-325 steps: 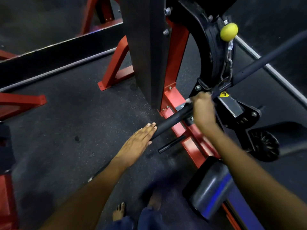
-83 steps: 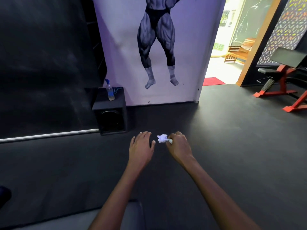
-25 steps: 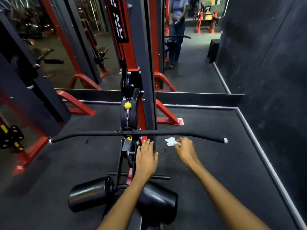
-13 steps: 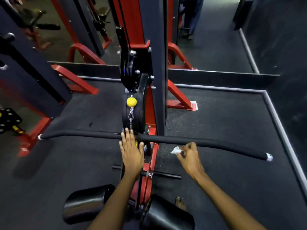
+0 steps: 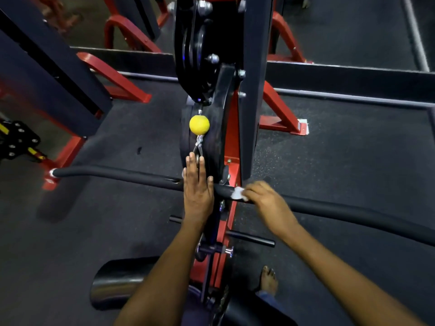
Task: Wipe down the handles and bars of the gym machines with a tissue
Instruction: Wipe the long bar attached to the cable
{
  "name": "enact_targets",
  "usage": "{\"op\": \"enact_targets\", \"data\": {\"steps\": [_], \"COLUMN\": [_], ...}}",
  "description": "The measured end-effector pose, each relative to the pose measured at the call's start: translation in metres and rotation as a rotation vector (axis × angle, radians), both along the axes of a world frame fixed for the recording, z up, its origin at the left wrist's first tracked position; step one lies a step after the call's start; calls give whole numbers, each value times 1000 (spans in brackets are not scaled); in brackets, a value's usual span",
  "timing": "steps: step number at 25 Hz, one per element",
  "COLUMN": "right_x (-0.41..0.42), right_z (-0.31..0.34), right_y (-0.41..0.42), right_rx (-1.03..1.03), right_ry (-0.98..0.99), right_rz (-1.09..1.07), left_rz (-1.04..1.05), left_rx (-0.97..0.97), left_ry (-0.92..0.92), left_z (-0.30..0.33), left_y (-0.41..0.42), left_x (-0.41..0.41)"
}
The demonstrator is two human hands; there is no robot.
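Gym floor, crosswise bar [image 5: 117, 176] (tissue-touched)

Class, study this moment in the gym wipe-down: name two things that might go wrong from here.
The long bar hangs from a cable below the yellow ball; the left hand lies flat across it, so it may swing. The tissue in the right hand is small and might tear or miss the bar's ends.

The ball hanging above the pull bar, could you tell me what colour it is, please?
The ball is yellow, seen clearly in the head view.
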State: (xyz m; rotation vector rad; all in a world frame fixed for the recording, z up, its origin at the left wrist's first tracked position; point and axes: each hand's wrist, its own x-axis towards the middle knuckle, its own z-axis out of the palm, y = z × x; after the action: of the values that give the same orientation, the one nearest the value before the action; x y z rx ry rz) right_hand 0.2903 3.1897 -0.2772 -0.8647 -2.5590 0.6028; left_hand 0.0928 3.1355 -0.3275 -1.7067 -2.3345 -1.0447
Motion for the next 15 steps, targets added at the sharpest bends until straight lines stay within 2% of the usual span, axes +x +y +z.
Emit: {"op": "enact_targets", "data": {"steps": [3,6,8,10,13,15], "right_x": [10,-60,-71,-27,53,45], "right_z": [-3,-3,-5,-12,-6,-6], "right_y": [-9,-13,-5,-2,-18,-20], "right_rx": [23,-106,-107,13,52,65], "right_ry": [37,43,19,7,68,110], "right_rz": [-173,-72,19,29,-96,-141], "left_rz": [-7,-42,-63,-66,-35,-26], "left_rx": [21,23,26,18,22,26], "left_ry": [-29,-10,-1,-18,-3,-4], "left_z": [-1,-5,-5,-5,-8,-8], "left_y": [3,2,1,0,2,3], "left_x": [0,-5,-6,-6,-4,-5]}}
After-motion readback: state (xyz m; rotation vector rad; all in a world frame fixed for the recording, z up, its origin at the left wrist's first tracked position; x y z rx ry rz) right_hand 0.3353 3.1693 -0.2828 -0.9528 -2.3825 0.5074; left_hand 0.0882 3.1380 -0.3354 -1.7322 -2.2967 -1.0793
